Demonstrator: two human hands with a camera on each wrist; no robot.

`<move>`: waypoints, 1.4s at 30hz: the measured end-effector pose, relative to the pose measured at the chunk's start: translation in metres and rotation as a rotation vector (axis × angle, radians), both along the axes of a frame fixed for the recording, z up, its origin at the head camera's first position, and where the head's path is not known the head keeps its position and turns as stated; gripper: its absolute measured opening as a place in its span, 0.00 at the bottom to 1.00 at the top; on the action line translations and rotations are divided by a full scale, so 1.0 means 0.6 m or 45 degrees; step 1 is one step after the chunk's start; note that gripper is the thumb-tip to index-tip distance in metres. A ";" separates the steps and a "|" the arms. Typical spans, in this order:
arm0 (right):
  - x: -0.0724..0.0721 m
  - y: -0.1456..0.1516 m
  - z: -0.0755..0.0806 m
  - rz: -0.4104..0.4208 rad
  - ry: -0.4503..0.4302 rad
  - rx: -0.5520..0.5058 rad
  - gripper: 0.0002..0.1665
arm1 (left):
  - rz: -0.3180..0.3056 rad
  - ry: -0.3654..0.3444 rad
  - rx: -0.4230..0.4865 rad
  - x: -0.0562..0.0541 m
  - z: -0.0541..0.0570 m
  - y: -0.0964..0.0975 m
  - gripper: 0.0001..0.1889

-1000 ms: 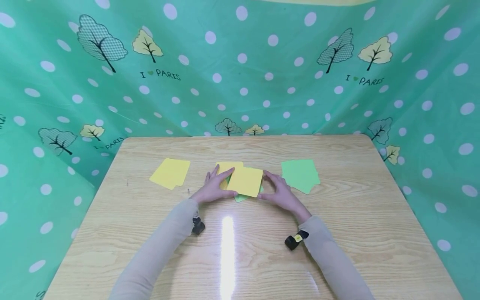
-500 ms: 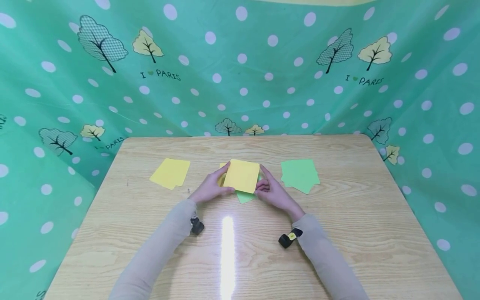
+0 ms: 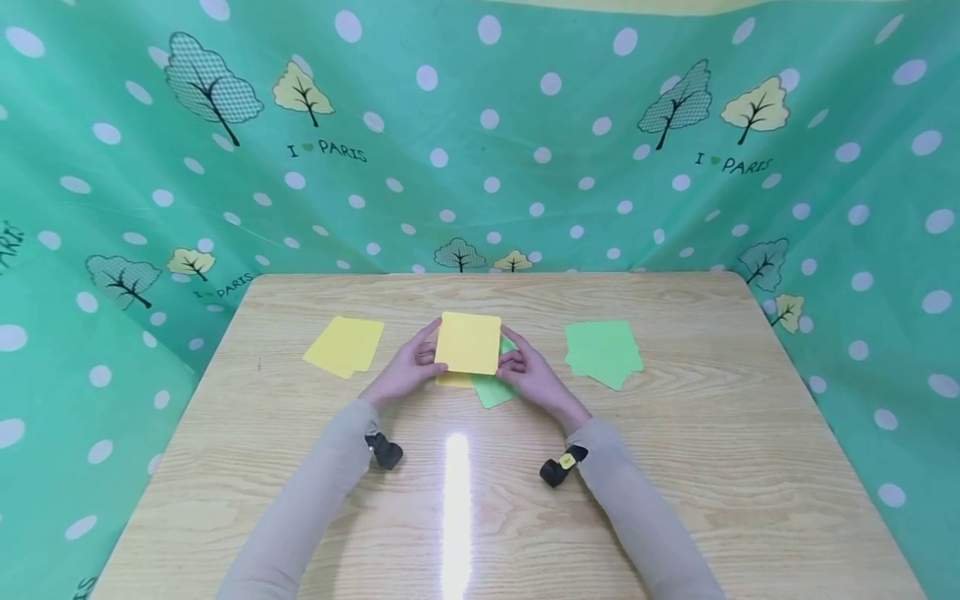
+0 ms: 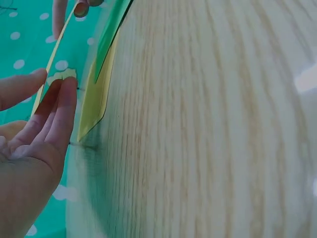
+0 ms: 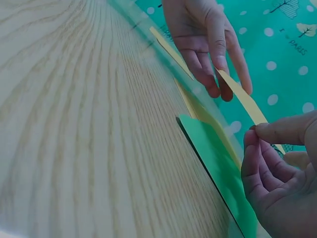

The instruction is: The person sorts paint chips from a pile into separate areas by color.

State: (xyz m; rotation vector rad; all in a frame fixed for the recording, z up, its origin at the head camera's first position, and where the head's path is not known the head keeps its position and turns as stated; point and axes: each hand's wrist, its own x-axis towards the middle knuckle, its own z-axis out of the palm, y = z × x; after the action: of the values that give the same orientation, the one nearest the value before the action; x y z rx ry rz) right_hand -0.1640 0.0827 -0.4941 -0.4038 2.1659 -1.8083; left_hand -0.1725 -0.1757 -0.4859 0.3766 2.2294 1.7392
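Note:
A yellow square sheet of paper (image 3: 468, 343) is held up over the table between both hands. The left hand (image 3: 405, 368) pinches its left edge between thumb and fingers, as the left wrist view also shows. On the opposite edge, thumb and fingertips of the right hand (image 3: 536, 382) pinch the sheet, seen edge-on (image 5: 243, 99) in the right wrist view. Below it, partly covered in the head view, lie another yellow sheet (image 3: 453, 380) and a green sheet (image 3: 491, 392) that overlap each other. Both wrist views show a gap between the held sheet and these two.
Overlapping yellow sheets (image 3: 345, 346) lie fanned on the left of the wooden table (image 3: 675, 467). Fanned green sheets (image 3: 603, 354) lie to the right. A green dotted cloth (image 3: 480, 200) hangs behind the table and along its sides.
Both hands have carried the yellow sheet leftward and away from the body, turning it straighter. More of the green sheet below shows on the right, and the lower yellow sheet's front edge now shows.

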 end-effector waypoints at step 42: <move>-0.008 -0.155 -0.008 -0.188 -0.232 -0.243 0.34 | 0.486 -0.196 0.153 0.017 0.013 -0.203 0.35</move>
State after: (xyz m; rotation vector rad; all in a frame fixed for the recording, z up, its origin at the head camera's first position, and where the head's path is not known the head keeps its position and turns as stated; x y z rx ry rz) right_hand -0.1689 -0.0102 -0.4986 -0.1152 1.9532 -2.0530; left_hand -0.1621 -0.2975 -0.4784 -0.1687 2.1966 2.0156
